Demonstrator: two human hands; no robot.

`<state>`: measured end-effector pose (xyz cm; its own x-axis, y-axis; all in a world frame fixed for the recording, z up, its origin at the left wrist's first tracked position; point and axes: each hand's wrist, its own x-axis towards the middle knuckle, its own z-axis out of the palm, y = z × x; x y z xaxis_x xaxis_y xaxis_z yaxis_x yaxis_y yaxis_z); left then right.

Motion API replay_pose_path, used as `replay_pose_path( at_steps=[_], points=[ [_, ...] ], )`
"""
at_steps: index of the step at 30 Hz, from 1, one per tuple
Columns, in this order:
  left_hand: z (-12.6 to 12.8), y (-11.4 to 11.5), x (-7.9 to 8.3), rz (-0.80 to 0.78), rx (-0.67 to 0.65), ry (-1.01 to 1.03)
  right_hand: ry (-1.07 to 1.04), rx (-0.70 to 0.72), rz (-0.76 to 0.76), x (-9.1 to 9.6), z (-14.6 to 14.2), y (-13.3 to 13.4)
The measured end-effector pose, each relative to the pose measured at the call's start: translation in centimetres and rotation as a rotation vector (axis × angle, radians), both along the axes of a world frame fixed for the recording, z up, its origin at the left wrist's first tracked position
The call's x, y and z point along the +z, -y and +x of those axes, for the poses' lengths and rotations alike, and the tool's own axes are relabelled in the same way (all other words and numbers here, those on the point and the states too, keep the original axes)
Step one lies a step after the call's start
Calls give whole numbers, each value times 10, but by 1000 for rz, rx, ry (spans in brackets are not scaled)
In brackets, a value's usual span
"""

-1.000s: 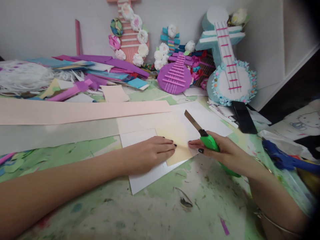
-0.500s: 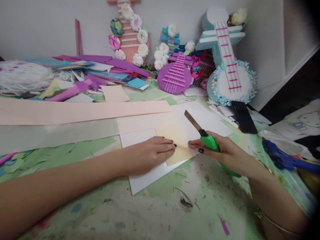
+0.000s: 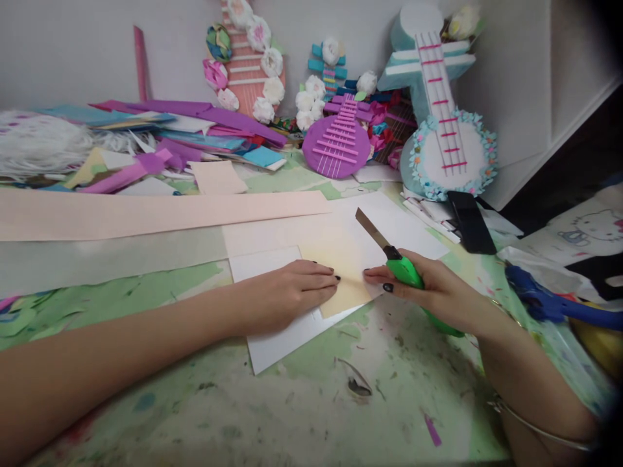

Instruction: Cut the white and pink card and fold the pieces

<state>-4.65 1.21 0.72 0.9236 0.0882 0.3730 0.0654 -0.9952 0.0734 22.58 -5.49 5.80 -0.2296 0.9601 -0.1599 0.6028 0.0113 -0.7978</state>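
My left hand (image 3: 287, 295) lies flat, fingers stretched to the right, on a pale yellow piece of paper (image 3: 341, 299) and the white sheet (image 3: 265, 350) beneath it. In my right hand (image 3: 433, 285) is a green utility knife (image 3: 405, 271), its long blade out and pointing up and to the left. The fingertips of that hand rest at the right edge of the yellow paper. Behind my hands, a long pale pink strip (image 3: 160, 214) stretches from the left across the upper part of the white sheets.
A purple paper lute (image 3: 337, 146) and a larger light-blue one (image 3: 411, 97) stand at the back. Coloured sheets (image 3: 195, 120) are heaped at the back left. A black phone (image 3: 471, 224) and a blue glue gun (image 3: 545, 295) lie on the right. Scraps dot the front.
The whole view has shifted slightly, so everything appears a little up and to the left. Both hands keep their places on the paper, and the knife stays in the right one.
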Motion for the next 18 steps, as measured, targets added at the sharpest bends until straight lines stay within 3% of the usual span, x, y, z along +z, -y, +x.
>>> replay_pose_path(
  at_steps=[18],
  points=[
    [0,2,1,-23,3,-25,-16,1,8,0,0,1]
  ],
)
